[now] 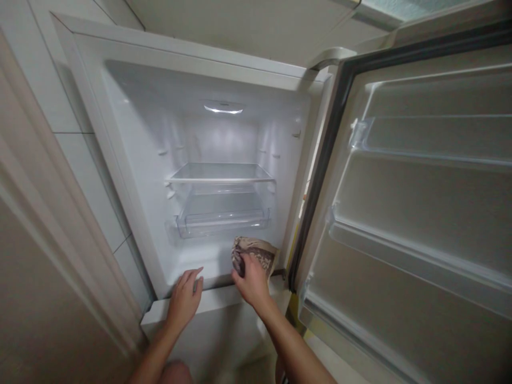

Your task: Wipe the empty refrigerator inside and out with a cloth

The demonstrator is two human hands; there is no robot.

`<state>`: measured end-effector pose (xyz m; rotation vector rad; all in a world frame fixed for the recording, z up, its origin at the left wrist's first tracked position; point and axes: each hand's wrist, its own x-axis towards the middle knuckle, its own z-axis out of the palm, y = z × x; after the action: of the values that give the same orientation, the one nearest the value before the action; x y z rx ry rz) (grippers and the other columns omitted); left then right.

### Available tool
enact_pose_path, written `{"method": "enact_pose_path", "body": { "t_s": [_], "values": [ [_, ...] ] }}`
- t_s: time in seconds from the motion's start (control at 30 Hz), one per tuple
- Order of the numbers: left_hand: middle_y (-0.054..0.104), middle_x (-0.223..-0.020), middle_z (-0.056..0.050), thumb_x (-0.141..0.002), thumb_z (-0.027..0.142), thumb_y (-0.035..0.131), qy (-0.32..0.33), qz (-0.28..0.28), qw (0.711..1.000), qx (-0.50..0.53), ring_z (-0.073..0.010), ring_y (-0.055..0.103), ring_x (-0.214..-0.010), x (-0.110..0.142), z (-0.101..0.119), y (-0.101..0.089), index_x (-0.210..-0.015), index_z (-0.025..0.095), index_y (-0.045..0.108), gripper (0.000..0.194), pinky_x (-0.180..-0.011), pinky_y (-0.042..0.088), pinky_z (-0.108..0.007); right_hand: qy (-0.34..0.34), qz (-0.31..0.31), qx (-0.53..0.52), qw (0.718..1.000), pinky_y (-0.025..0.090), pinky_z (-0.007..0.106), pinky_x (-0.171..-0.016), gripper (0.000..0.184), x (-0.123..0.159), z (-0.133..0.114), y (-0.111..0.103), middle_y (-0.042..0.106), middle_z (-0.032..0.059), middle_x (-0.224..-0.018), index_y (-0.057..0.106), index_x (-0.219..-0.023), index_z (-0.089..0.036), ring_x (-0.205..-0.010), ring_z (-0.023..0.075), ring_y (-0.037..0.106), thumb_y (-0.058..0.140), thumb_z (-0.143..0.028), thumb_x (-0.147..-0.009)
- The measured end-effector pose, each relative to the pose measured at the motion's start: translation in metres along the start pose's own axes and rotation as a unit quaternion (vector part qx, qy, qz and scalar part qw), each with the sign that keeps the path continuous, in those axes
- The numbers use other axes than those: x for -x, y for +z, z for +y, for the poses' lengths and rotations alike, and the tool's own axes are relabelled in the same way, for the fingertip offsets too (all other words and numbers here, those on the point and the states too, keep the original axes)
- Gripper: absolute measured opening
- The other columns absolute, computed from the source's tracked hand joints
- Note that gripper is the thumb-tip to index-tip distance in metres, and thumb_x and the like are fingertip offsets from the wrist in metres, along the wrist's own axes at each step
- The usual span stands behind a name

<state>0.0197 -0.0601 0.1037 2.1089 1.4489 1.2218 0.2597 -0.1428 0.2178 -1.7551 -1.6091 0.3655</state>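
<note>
A brown and beige patterned cloth [262,253] is bunched in my right hand [252,280], at the lower right front of the fridge interior [224,133]. Part of the cloth spreads out beyond my fingers toward the right wall. My left hand [186,296] rests near the front lower edge of the compartment, fingers spread and holding nothing. Above both hands, a clear drawer [224,221] sits under a glass shelf [224,170]. Whether the cloth touches the fridge floor is hard to tell.
The fridge door [420,197] stands wide open on the right, with clear door racks [416,256] on its inner side. A lower white front panel [216,320] lies beneath my hands. Tiled wall [90,170] and a door frame [52,176] run close along the left.
</note>
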Motion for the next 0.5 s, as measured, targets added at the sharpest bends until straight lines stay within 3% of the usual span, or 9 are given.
{"method": "enact_pose_path", "body": {
  "t_s": [0.07,0.13,0.23,0.3,0.4,0.5],
  "values": [
    [0.075,-0.140,-0.019,-0.102,0.057,0.048,0.037,0.001,0.998,-0.042,-0.0407,0.068,-0.133,-0.009,-0.017,-0.004,-0.134,0.017,0.076,0.058,-0.120,0.048,-0.064,-0.028,-0.085,0.056,0.994,0.044,0.049,-0.120,0.051,-0.023,0.003,0.021,0.069,0.0168,-0.143,0.074,-0.142,-0.021,-0.137,0.0363,0.061,0.070,-0.046,-0.097],
    [0.072,-0.149,-0.015,-0.104,0.055,0.052,0.128,-0.006,0.985,-0.118,-0.0370,0.066,-0.138,-0.011,-0.037,-0.008,-0.146,0.020,0.070,0.058,-0.122,0.047,-0.057,-0.030,-0.121,0.100,0.987,0.034,0.060,-0.128,0.060,-0.040,0.014,0.044,0.059,0.0147,-0.159,0.070,-0.149,-0.029,-0.150,0.0392,0.051,0.066,-0.064,-0.100],
    [0.063,-0.162,-0.011,-0.105,0.055,0.057,0.291,-0.005,0.922,-0.254,-0.0286,0.061,-0.146,-0.007,-0.065,-0.010,-0.168,0.023,0.046,0.071,-0.128,0.039,-0.044,-0.015,-0.133,0.141,0.981,0.013,0.067,-0.134,0.074,-0.064,0.033,0.071,0.038,0.0131,-0.177,0.054,-0.165,-0.033,-0.166,0.0397,0.029,0.055,-0.074,-0.103],
    [0.056,-0.168,-0.010,-0.104,0.057,0.059,0.330,-0.002,0.895,-0.299,-0.0266,0.056,-0.151,-0.004,-0.073,-0.010,-0.174,0.022,0.033,0.082,-0.131,0.031,-0.040,-0.001,-0.129,0.138,0.982,0.009,0.065,-0.136,0.078,-0.087,0.041,0.080,0.033,0.0138,-0.179,0.049,-0.168,-0.030,-0.168,0.0389,0.025,0.058,-0.072,-0.103],
    [0.054,-0.170,-0.008,-0.105,0.055,0.057,0.324,-0.010,0.890,-0.320,-0.0253,0.053,-0.154,-0.002,-0.072,-0.012,-0.176,0.022,0.028,0.083,-0.132,0.026,-0.038,0.072,-0.076,0.048,0.993,0.011,0.063,-0.136,0.066,-0.132,0.046,0.080,0.047,0.0182,-0.170,0.065,-0.156,-0.021,-0.165,0.0421,0.031,0.073,-0.052,-0.098],
    [0.053,-0.171,-0.004,-0.105,0.046,0.057,0.317,-0.021,0.890,-0.326,-0.0240,0.049,-0.156,-0.002,-0.065,-0.015,-0.174,0.025,0.034,0.076,-0.133,0.022,-0.040,0.111,-0.020,-0.076,0.991,0.031,0.062,-0.131,0.049,-0.173,0.044,0.078,0.062,0.0156,-0.155,0.073,-0.140,-0.016,-0.153,0.0432,0.047,0.074,-0.045,-0.101]
  ]
}}
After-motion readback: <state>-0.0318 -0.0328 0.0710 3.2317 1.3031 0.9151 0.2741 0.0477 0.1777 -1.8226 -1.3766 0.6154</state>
